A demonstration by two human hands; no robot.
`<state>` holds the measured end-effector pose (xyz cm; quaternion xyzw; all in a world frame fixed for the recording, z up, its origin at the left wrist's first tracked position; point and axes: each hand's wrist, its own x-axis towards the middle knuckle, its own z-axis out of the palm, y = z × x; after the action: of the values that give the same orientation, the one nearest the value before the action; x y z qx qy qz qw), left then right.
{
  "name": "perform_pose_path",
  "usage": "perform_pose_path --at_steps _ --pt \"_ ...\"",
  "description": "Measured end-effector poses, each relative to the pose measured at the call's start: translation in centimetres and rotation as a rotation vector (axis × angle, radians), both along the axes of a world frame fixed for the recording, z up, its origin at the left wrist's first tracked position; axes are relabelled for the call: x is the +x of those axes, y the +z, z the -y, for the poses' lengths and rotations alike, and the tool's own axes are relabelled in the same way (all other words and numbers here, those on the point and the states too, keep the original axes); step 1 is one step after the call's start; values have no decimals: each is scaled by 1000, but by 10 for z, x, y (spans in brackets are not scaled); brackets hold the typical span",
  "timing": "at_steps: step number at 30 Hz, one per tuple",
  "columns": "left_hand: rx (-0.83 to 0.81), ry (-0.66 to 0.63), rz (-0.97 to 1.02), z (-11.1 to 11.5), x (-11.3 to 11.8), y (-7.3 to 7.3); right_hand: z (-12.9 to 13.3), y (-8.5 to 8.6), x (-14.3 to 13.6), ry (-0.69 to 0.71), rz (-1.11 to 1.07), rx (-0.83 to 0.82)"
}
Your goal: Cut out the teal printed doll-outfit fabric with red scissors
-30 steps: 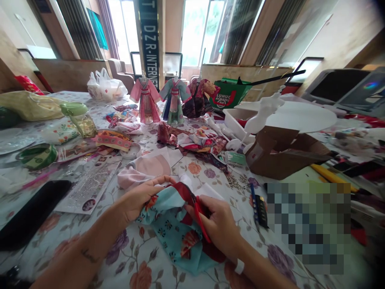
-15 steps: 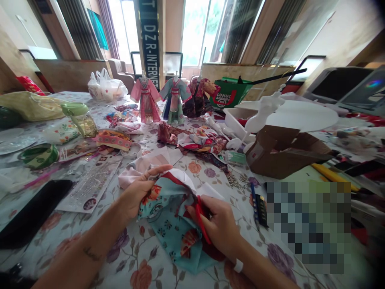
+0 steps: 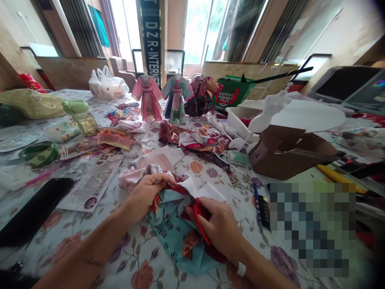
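Note:
My right hand (image 3: 218,224) is closed around the red handles of a pair of scissors (image 3: 199,218). Their dark blades point up and left, against the edge of a turquoise printed fabric (image 3: 177,224) with orange motifs and a dark red part. With fingers pinched together, my left hand (image 3: 152,192) grips that fabric at its upper edge, just left of the blade tips. How much of the blades lies within the cloth I cannot tell. Pale pink and white cloth (image 3: 135,174) lies bunched behind my left hand.
Miniature robes on stands, including a pink one (image 3: 147,98), stand at the back. An open cardboard box (image 3: 270,160) is at right, a black phone (image 3: 36,212) at left. Several fabric scraps (image 3: 204,140) and a green tape roll (image 3: 40,154) lie on the flowered tablecloth (image 3: 144,273).
My left hand has shifted right along the fabric's upper edge, closer to the blades. My right hand keeps hold of the scissors almost in place. The view has shifted slightly.

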<state>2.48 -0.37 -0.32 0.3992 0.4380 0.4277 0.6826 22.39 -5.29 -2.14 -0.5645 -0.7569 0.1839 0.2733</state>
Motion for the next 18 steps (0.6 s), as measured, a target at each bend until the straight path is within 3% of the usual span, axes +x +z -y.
perform_pose_path --at_steps 3,9,14,18 --pt "-197 -67 84 0 0 3 0 -1 0 10 24 -2" --pt "-332 -181 206 4 -3 7 3 -2 0 40 48 100" --pt "-380 -247 211 8 -4 5 4 -3 1 45 35 164" --pt "-313 -231 247 7 -2 7 5 -5 1 57 24 221"
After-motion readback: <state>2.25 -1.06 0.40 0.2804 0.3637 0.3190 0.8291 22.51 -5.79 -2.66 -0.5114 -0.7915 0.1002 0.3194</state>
